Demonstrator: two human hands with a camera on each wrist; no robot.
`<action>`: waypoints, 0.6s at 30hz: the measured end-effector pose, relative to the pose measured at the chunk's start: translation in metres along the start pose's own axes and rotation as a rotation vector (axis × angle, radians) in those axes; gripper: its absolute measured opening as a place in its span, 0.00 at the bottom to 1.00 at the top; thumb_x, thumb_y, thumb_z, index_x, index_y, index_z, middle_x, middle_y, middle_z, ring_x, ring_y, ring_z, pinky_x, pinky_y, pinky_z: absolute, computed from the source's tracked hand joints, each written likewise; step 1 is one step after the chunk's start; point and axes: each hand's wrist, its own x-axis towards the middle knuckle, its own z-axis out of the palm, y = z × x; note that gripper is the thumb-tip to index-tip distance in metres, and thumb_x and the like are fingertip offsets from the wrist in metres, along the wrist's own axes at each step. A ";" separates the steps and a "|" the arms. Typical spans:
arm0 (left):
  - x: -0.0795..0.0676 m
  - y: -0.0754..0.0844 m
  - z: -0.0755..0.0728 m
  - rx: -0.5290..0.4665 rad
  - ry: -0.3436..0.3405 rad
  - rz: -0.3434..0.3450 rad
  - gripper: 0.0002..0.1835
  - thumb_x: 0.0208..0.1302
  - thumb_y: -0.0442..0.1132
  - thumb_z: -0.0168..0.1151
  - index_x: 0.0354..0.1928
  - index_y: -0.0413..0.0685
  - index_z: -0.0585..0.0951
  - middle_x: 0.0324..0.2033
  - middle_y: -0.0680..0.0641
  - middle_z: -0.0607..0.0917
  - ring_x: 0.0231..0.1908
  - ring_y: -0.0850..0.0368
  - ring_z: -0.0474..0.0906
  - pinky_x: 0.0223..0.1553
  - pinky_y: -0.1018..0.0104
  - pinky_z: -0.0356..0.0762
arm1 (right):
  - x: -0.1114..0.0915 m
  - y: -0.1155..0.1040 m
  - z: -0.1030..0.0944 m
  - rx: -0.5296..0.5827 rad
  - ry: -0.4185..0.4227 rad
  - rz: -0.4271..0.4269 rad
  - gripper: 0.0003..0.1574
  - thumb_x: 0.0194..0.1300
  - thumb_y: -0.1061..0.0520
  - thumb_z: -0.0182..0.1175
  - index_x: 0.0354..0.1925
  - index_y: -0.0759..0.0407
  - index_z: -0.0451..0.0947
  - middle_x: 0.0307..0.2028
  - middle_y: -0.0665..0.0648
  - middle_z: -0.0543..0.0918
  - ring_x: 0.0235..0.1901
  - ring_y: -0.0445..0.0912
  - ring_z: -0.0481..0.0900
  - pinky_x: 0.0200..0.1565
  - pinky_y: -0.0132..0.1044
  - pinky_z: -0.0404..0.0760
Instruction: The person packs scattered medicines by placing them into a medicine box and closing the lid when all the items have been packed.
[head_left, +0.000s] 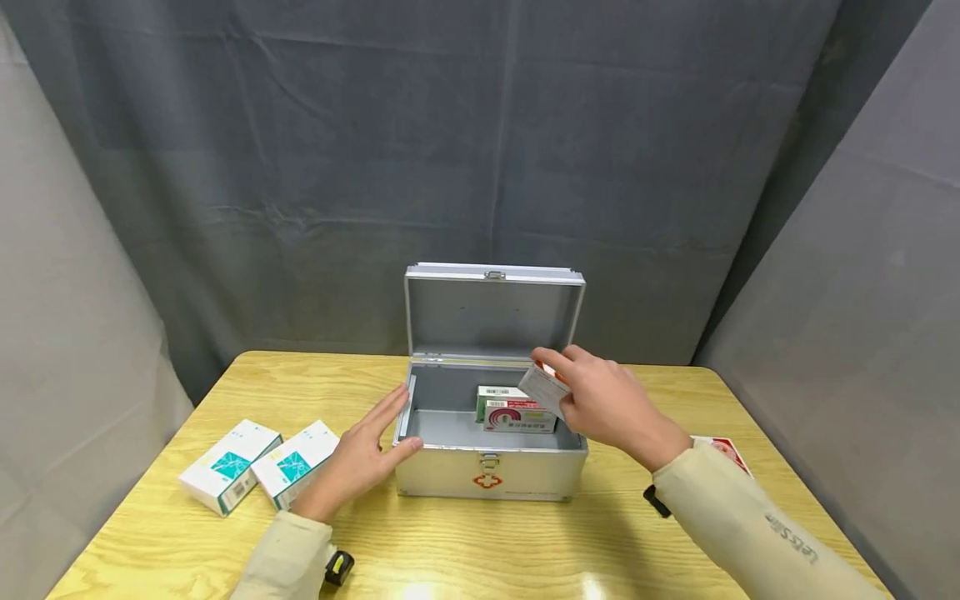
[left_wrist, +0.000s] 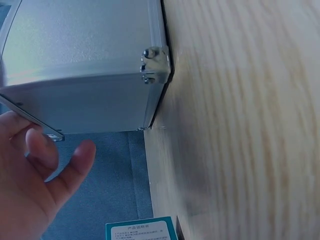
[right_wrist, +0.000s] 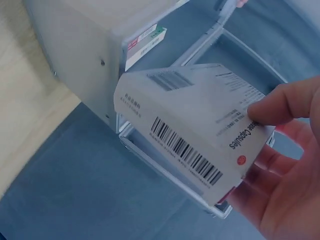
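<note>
A silver first-aid case [head_left: 450,471] with a red cross emblem stands on the table, its lid [head_left: 495,312] raised. Inside, toward the right, a red-and-white medicine box [head_left: 519,419] stands in front of a green-and-white box [head_left: 495,391]. My right hand [head_left: 611,404] pinches a white capsule box [right_wrist: 185,135] between thumb and fingers. That box is tilted over the case's right end, its barcode side showing in the right wrist view. My left hand [head_left: 363,458] lies at the case's left rim, fingers extended and thumb spread toward the front edge.
Two white-and-teal boxes lie on the table to the left, one box [head_left: 231,467] farther out and another box [head_left: 296,462] beside my left wrist. A red-and-white box [head_left: 726,450] is partly covered by my right sleeve. Grey curtains [head_left: 337,167] hang behind the wooden table [head_left: 300,383].
</note>
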 end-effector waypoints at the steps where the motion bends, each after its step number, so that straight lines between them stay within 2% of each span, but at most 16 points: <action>1: 0.000 0.000 0.000 0.001 -0.004 0.002 0.40 0.57 0.67 0.51 0.70 0.64 0.55 0.70 0.67 0.51 0.68 0.52 0.56 0.63 0.42 0.60 | 0.002 -0.001 0.000 -0.017 0.002 -0.018 0.41 0.45 0.69 0.50 0.58 0.42 0.68 0.35 0.51 0.78 0.16 0.41 0.66 0.15 0.29 0.57; 5: 0.000 -0.001 -0.002 -0.003 -0.011 0.002 0.40 0.58 0.65 0.52 0.70 0.64 0.54 0.70 0.67 0.50 0.68 0.53 0.56 0.62 0.42 0.61 | 0.010 -0.007 -0.003 -0.065 -0.007 -0.089 0.40 0.45 0.70 0.49 0.57 0.42 0.69 0.32 0.50 0.77 0.13 0.40 0.60 0.14 0.29 0.52; 9: 0.000 -0.003 -0.004 0.012 0.003 0.008 0.40 0.58 0.65 0.52 0.70 0.64 0.54 0.70 0.66 0.50 0.68 0.52 0.57 0.62 0.43 0.62 | 0.020 -0.009 -0.005 -0.042 -0.060 -0.159 0.42 0.45 0.70 0.47 0.57 0.41 0.69 0.36 0.48 0.77 0.13 0.39 0.61 0.14 0.29 0.50; 13: 0.001 -0.004 -0.003 0.034 0.019 0.023 0.40 0.57 0.67 0.51 0.69 0.64 0.55 0.70 0.66 0.52 0.67 0.52 0.58 0.62 0.44 0.62 | 0.030 -0.008 -0.002 0.014 -0.157 -0.217 0.45 0.43 0.71 0.46 0.58 0.38 0.69 0.37 0.46 0.77 0.18 0.38 0.65 0.15 0.28 0.52; 18: 0.002 -0.003 -0.001 0.026 0.007 0.027 0.41 0.56 0.69 0.49 0.69 0.62 0.56 0.70 0.66 0.52 0.68 0.52 0.58 0.63 0.44 0.61 | 0.039 -0.005 0.004 0.040 -0.242 -0.235 0.46 0.44 0.71 0.44 0.59 0.36 0.68 0.40 0.46 0.78 0.24 0.39 0.69 0.18 0.28 0.58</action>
